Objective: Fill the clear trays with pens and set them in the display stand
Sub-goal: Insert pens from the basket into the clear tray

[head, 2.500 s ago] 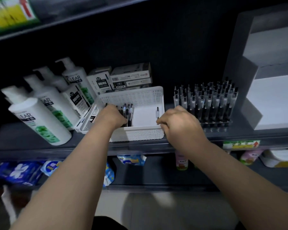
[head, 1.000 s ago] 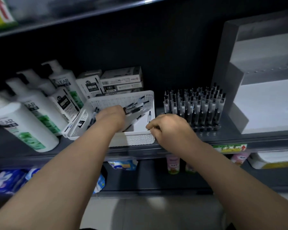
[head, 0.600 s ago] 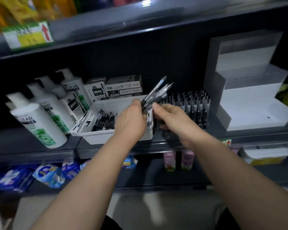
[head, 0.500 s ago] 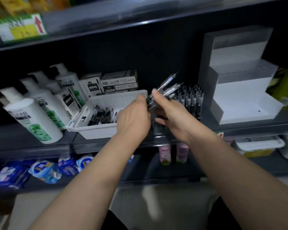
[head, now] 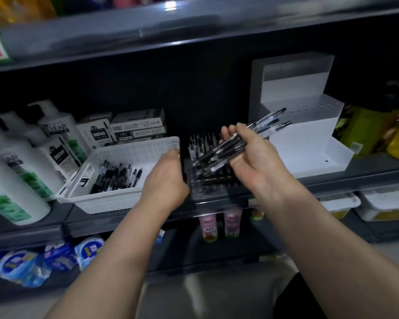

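Observation:
My right hand grips a bundle of black pens that slants up to the right, above the clear tray full of upright pens. My left hand hovers just left of that tray, at the right corner of the white basket, and holds nothing that I can see. Loose black pens lie inside the basket. The white tiered display stand sits on the shelf to the right of the tray, and its steps hold nothing.
White shampoo bottles stand at the left, and pen boxes are stacked behind the basket. The dark shelf edge runs under my hands. Small pink bottles and blue packs fill the lower shelf.
My left hand lifted a bundle of pens out of the basket and passed it to my right hand. The left hand has let go and dropped toward the basket corner.

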